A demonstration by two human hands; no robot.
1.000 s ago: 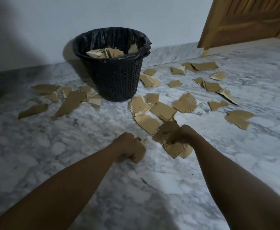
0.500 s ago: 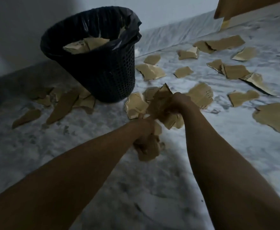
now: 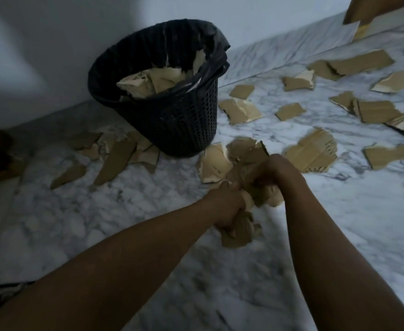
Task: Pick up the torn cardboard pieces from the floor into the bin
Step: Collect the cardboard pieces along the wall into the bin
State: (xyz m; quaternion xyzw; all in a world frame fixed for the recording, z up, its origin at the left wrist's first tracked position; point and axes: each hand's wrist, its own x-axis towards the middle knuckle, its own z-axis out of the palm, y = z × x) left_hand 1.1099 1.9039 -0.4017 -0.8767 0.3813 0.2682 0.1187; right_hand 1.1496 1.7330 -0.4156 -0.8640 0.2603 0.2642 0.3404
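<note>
A black mesh bin (image 3: 179, 125) with a dark liner stands by the wall, holding several torn cardboard pieces (image 3: 153, 80). My left hand (image 3: 225, 209) grips a crumpled wad of cardboard (image 3: 238, 231) that hangs below the fist. My right hand (image 3: 277, 173) grips a bunch of cardboard pieces (image 3: 246, 166), held just above and right of the left hand. Both hands are raised off the floor, in front of the bin and a little to its right. Many brown torn pieces lie scattered on the marble floor, such as a printed one (image 3: 312, 154).
More pieces lie left of the bin (image 3: 115, 156) and across the right floor (image 3: 361, 60). The white wall and marble skirting run behind the bin. A wooden door corner (image 3: 363, 10) shows at the top right. Bare marble floor (image 3: 100, 235) stretches beneath my arms.
Both hands lifted their cardboard bunches off the floor and came together. The view tipped down and closer to the bin.
</note>
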